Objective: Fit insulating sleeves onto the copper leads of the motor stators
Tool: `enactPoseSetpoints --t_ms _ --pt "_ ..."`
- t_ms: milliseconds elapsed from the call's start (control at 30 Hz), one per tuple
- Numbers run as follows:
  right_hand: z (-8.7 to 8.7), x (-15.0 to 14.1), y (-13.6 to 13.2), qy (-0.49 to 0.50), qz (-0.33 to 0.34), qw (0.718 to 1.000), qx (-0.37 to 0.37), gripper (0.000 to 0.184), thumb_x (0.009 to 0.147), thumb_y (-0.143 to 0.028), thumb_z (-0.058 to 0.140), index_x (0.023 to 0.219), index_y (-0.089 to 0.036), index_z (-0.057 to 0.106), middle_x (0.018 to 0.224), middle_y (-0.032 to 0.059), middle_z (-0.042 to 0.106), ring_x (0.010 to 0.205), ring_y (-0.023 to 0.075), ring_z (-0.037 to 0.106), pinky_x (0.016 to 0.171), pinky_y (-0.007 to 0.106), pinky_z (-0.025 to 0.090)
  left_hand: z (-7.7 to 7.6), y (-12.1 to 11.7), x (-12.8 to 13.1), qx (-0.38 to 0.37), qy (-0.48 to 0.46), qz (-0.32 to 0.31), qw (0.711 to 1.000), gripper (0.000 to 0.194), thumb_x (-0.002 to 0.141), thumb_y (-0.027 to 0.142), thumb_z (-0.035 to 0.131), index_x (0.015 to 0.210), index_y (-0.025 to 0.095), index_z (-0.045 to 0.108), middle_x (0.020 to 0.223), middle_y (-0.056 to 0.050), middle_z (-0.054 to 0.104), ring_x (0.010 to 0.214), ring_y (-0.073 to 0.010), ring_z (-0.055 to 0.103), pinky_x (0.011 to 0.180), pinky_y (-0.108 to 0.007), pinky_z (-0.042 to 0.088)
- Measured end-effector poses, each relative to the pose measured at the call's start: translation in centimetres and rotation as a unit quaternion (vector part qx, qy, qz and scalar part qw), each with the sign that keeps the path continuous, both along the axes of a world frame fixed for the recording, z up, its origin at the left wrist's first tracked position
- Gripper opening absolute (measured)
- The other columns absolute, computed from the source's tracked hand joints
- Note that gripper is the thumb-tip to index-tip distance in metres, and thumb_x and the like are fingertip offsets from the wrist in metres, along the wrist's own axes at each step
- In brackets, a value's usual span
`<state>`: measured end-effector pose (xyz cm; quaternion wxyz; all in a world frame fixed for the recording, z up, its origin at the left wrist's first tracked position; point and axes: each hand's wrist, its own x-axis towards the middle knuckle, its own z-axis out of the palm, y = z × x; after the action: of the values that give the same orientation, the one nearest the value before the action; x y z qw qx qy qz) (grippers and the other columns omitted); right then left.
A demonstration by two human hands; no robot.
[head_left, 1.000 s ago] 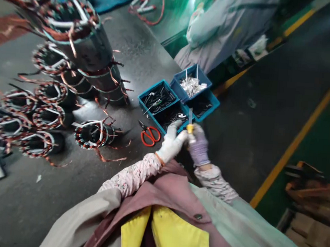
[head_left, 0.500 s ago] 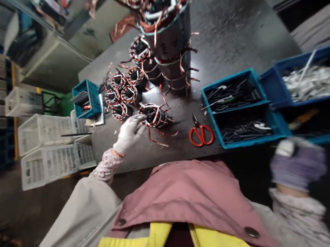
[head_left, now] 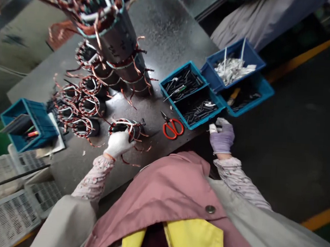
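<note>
My left hand (head_left: 118, 143), in a white glove, is wrapped over the near side of a small wound stator (head_left: 129, 127) with copper wires that lies on the dark table (head_left: 166, 32). My right hand (head_left: 221, 136), in a purple glove, hovers at the table's near edge just below the teal bin of black sleeves (head_left: 196, 110); its fingers are curled and something small and white shows at the fingertips. Red-handled scissors (head_left: 172, 126) lie on the table between my hands.
Several more stators (head_left: 82, 101) are grouped to the left, with a tall stack (head_left: 116, 43) behind. Blue bins (head_left: 234, 66) hold white pieces and tools. A teal box (head_left: 28, 122) sits at the left table end, white crates (head_left: 6, 210) below. Another person's coat (head_left: 261, 17) is across the table.
My left hand left the right hand, reached left and closed on the small stator. My right hand, which held a yellow-handled tool a second ago, now sits by the bin's edge.
</note>
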<state>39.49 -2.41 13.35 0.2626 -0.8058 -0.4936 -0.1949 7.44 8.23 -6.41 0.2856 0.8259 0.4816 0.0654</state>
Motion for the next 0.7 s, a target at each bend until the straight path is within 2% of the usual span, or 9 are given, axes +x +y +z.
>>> enactPoseSetpoints --t_ms 100,167,233,300,367,500,567,633,700 --pt "2.8 -1.2 1.8 -0.211 0.032 0.961 -0.175 0.032 0.094 -0.028 0.054 0.116 -0.019 0.075 0.123 0.0141 0.070 0.116 0.0280 0.066 0.105 0.043 0.052 0.1 -2.3 0.9 -0.013 -0.007 -0.019 1.000 0.056 0.091 0.051 0.052 0.129 0.012 0.062 0.102 -0.019 0.077 0.096 -0.0357 0.076 0.077 -0.039 0.056" --pt "3.7 -2.6 5.2 -0.279 0.029 0.893 -0.351 0.035 0.097 -0.027 0.053 0.123 -0.021 0.076 0.130 0.0142 0.069 0.121 0.0293 0.064 0.104 0.041 0.050 0.2 -3.5 1.5 -0.017 -0.021 -0.024 0.999 0.054 0.091 0.050 0.051 0.128 0.012 0.063 0.101 -0.019 0.077 0.095 -0.0353 0.076 0.077 -0.039 0.056" --pt "3.7 -3.9 9.0 -0.322 -0.005 0.808 -0.494 0.038 0.100 -0.029 0.053 0.131 -0.021 0.074 0.135 0.0157 0.067 0.120 0.0303 0.065 0.099 0.040 0.050 0.3 -4.4 2.0 -0.017 -0.032 -0.026 0.999 0.052 0.091 0.049 0.052 0.126 0.012 0.064 0.101 -0.019 0.077 0.096 -0.0349 0.075 0.077 -0.039 0.055" --pt "3.2 -4.8 11.5 -0.344 -0.041 0.740 -0.577 0.040 0.103 -0.032 0.051 0.135 -0.022 0.071 0.138 0.0176 0.064 0.119 0.0304 0.065 0.093 0.037 0.049 0.3 -5.0 2.3 -0.008 -0.045 -0.023 0.999 0.050 0.091 0.047 0.052 0.126 0.013 0.065 0.104 -0.018 0.076 0.098 -0.0340 0.075 0.078 -0.038 0.055" --pt "2.7 -5.1 12.4 -0.352 -0.057 0.710 -0.607 0.040 0.104 -0.033 0.049 0.135 -0.021 0.071 0.139 0.0184 0.063 0.120 0.0298 0.065 0.088 0.034 0.048 0.4 -5.3 2.4 0.001 -0.063 -0.015 0.998 0.049 0.092 0.045 0.052 0.128 0.014 0.065 0.108 -0.018 0.076 0.099 -0.0326 0.074 0.079 -0.038 0.054" --pt "3.2 -4.9 11.7 -0.369 -0.059 0.724 -0.580 0.043 0.107 -0.030 0.042 0.137 -0.011 0.065 0.139 0.0234 0.062 0.116 0.0319 0.067 0.085 0.038 0.045 0.3 -5.6 2.7 -0.004 -0.100 -0.002 0.995 0.048 0.091 0.043 0.052 0.126 0.014 0.067 0.106 -0.017 0.076 0.096 -0.0319 0.074 0.077 -0.037 0.054" --pt "4.2 -4.9 11.4 -0.375 -0.068 0.752 -0.538 0.045 0.108 -0.026 0.037 0.141 -0.006 0.061 0.140 0.0272 0.061 0.114 0.0346 0.067 0.085 0.042 0.045 0.2 -5.6 2.8 -0.004 -0.112 -0.003 0.994 0.045 0.091 0.043 0.052 0.120 0.014 0.069 0.103 -0.017 0.076 0.094 -0.0328 0.074 0.075 -0.038 0.054" --pt "5.0 -5.1 11.1 -0.349 -0.084 0.813 -0.458 0.042 0.107 -0.024 0.041 0.138 -0.005 0.062 0.132 0.0278 0.065 0.114 0.0339 0.068 0.086 0.043 0.045 0.1 -5.5 2.9 -0.002 -0.116 -0.005 0.993 0.043 0.090 0.043 0.053 0.117 0.014 0.070 0.102 -0.017 0.076 0.093 -0.0331 0.074 0.075 -0.038 0.054" --pt "5.2 -5.8 10.1 -0.257 -0.070 0.899 -0.347 0.035 0.102 -0.020 0.051 0.129 -0.006 0.067 0.120 0.0246 0.072 0.105 0.0282 0.070 0.084 0.038 0.048 0.1 -5.5 2.8 -0.003 -0.118 -0.012 0.993 0.042 0.090 0.041 0.054 0.117 0.014 0.070 0.103 -0.017 0.076 0.093 -0.0326 0.075 0.075 -0.038 0.054"
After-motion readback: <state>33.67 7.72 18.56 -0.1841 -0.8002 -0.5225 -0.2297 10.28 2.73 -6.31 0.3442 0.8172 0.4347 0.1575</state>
